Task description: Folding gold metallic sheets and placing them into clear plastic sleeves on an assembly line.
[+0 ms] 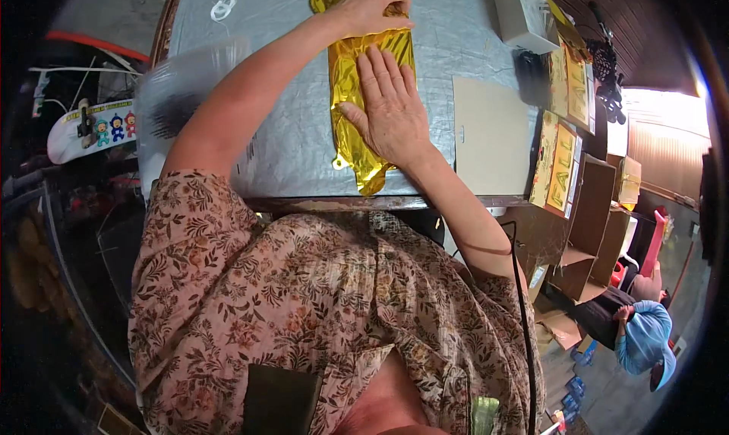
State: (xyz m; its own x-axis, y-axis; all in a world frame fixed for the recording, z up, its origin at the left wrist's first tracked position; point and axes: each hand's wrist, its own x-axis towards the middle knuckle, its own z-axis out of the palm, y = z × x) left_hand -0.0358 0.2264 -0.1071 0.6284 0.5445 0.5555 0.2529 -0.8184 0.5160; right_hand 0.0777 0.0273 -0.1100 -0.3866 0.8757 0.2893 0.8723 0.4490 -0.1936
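A flat, shiny gold foil balloon (345,70) lies lengthwise on the covered table, creased, with a small tab with a hole at its near left edge. Across its far part reaches my left hand (370,9), fingers curled round the foil where a fold runs crosswise; the fingertips are partly hidden. Nearer to me, my right hand (391,112) rests flat on the balloon, its fingers stretched out and pressing on the foil.
Right of the balloon lies a beige card sheet (492,135). Beyond it stand a white box (525,18) and printed yellow boxes (560,161) along the edge. Clear plastic bags (186,85) lie at left, white rings (224,0) farther off. A person in blue (644,336) is at far right.
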